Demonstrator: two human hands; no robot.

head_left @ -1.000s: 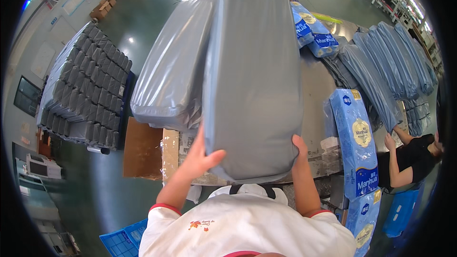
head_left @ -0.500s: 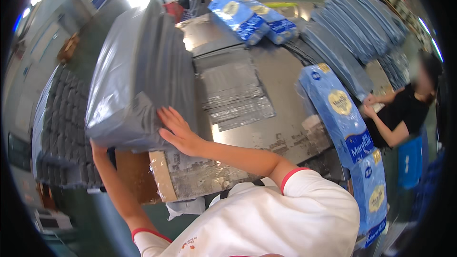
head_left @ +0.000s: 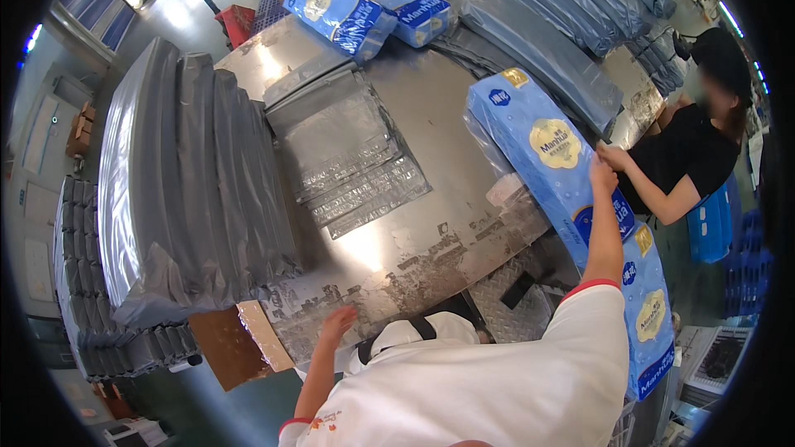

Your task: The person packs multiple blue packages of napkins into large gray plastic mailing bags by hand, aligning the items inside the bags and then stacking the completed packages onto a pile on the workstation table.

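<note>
Metal worktop; glossy blue film-wrapped pack lies left of right hand; forearm extended, grip indiscernible; left hand empty.

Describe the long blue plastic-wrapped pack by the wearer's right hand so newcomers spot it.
Find the shiny metal worktable. At its right side lies the long blue plastic-wrapped pack. Unlike the other blue packs, it has the wearer's bare right hand at its edge.

The red pallet jack, metal worktable and stacked grey parcels show a packing workshop or warehouse.
</note>
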